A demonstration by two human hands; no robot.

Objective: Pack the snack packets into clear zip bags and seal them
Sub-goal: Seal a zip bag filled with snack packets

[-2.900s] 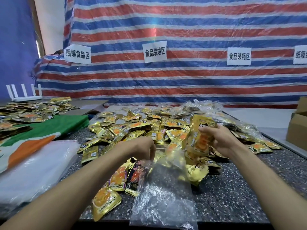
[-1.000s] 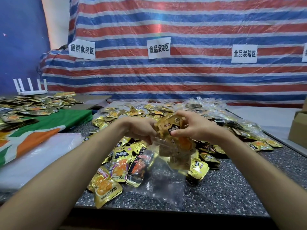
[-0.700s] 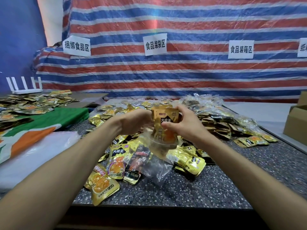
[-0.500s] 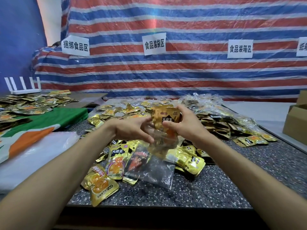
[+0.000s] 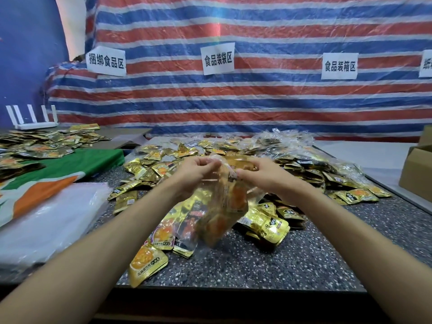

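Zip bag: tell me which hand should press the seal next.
Likely right. The left hand pinches one mouth corner of the zip bag, anchoring it; the right hand pinches beside it, free to slide.

Striped tarp (image 5: 257, 101), 10 o'clock, left sign (image 5: 106, 60): 捆绑食品区. 12 o'clock, middle sign (image 5: 217, 58): 食品装袋区. 2 o'clock, right sign (image 5: 339, 66): 食品装箱区. Print on snack packets (image 5: 149, 265) blurred.

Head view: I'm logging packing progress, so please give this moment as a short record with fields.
left hand: pinches the bag's top edge
right hand: pinches the same top edge
clear zip bag: hangs from both hands
packed snack packets: gold, inside the bag
seal: cannot tell if closed
loose snack packets: heaped on the speckled table
cardboard box: far right
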